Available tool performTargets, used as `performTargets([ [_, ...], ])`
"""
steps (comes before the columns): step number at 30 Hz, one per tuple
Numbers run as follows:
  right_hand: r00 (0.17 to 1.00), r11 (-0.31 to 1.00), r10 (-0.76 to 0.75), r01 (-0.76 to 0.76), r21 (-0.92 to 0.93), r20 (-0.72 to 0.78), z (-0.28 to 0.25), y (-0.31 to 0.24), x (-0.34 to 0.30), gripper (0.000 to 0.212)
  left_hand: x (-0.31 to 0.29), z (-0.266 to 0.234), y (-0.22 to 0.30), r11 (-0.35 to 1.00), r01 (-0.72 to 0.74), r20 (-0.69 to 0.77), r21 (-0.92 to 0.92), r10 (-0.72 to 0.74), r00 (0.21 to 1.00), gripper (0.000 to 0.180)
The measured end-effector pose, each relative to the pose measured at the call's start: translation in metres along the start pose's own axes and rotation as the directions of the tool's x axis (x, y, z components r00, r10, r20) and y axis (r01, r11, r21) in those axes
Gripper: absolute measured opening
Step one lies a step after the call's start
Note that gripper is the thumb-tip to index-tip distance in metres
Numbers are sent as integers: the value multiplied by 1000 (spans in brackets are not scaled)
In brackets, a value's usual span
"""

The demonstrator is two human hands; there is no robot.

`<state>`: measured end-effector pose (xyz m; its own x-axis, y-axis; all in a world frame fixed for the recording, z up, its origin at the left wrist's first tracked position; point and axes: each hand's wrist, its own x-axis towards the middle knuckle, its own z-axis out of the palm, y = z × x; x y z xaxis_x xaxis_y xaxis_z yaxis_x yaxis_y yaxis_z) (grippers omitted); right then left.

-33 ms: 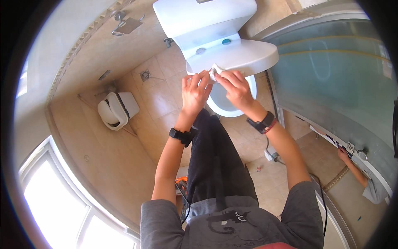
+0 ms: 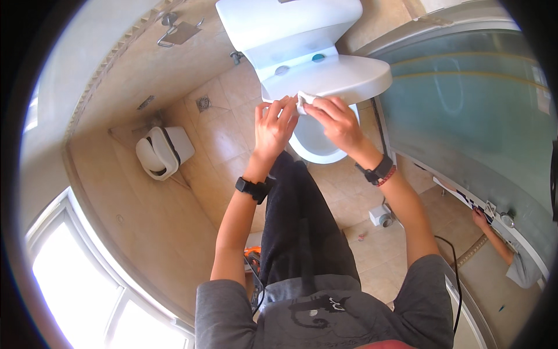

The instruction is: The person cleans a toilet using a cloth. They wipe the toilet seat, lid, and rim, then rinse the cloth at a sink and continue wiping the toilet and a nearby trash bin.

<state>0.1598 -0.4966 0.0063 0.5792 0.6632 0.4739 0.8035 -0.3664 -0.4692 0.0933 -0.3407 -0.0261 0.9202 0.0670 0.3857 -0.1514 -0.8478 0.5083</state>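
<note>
R hand pinching crumpled white wipe near toilet lid edge; L hand alongside, fingers part-curled, hold unclear; wipe prob. v. light, soft, limp, may tear if wet; best held at bunched middle.

The right hand sits slightly farther right than a moment ago, its black wristband shifted too. The white box shows more fully, the cable now visible only beyond the forearm.
</note>
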Motion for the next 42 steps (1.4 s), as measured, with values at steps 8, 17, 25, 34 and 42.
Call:
performTargets([
  [8,887,904,420,-390,177,-191,-53,61,-1,39,3,-4,0,1000,22,-31,-6,-22,999,50],
  [17,984,983,148,-134,128,-103,-2,9,11,40,1,1,-1,998,28,-79,-61,-33,996,42],
  [25,931,874,352,-288,392,-101,2,-21,7,17,3,-1,0,999,42,-105,-25,-44,993,45],
  [34,428,4,732,-781,624,530,-109,53,6,34,0,2,-5,999,21,-90,-35,-24,996,44],
  [42,410,214,883,-786,580,229,-99,90,12,22,-2,2,-7,999,20,-82,-47,-23,996,43],
])
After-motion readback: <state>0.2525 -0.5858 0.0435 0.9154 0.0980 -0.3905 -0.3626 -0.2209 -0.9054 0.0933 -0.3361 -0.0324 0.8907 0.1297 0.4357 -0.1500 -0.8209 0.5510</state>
